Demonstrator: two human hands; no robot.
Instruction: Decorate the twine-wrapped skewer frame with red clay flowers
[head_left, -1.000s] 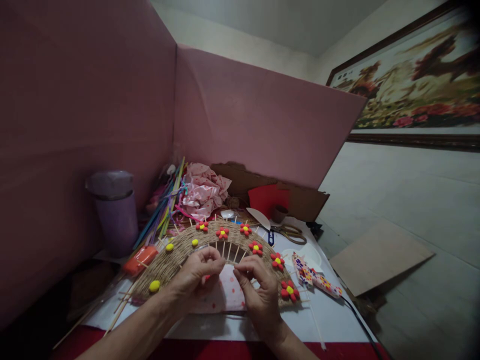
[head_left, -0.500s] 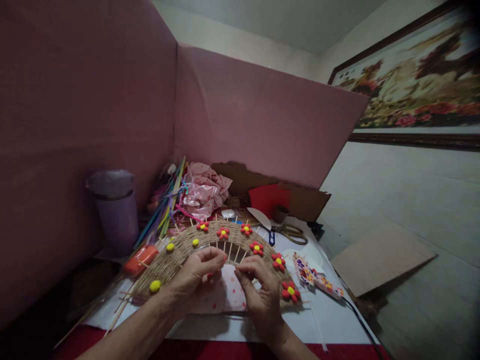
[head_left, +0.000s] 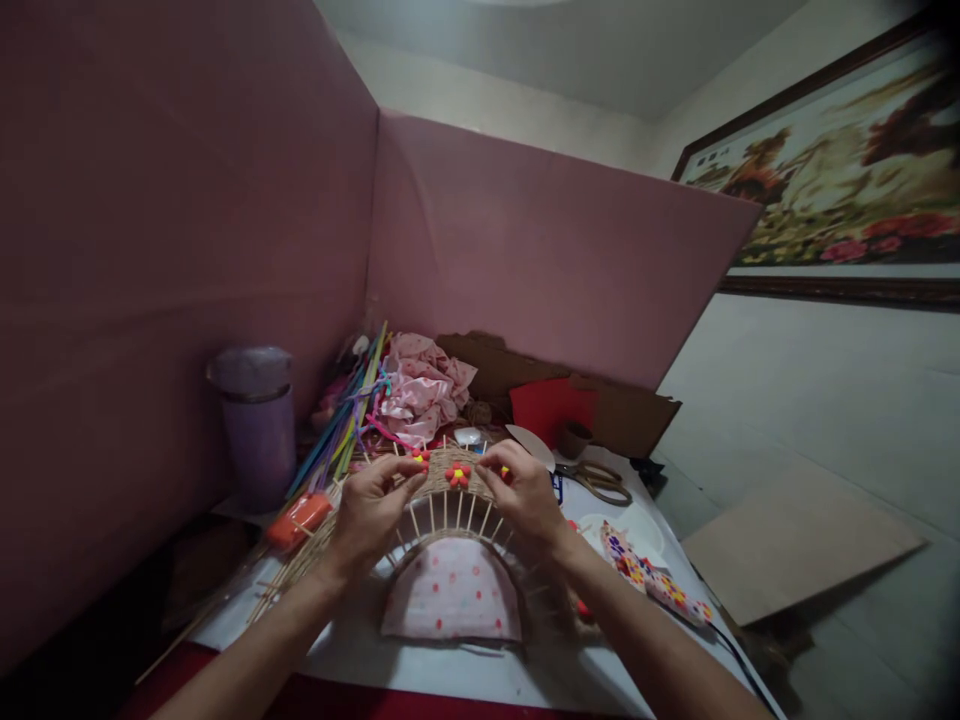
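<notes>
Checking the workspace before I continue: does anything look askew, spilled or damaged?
Nothing spilled or broken shows. The crumpled pink sheet at the back and the loosely splayed coloured sticks look untidy; bare skewers jut unevenly from the woven arch.

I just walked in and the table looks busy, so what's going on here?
A person is working bare-handed on a half-round woven arch of twine over thin sticks, lying on the table. The left hand and right hand have their fingertips at the arch's top rim, either side of a red flower. Whether they pinch it is unclear. A pink dotted cloth lies in the arch's opening; scissors lie to the right, a purple tumbler stands to the left.
</notes>
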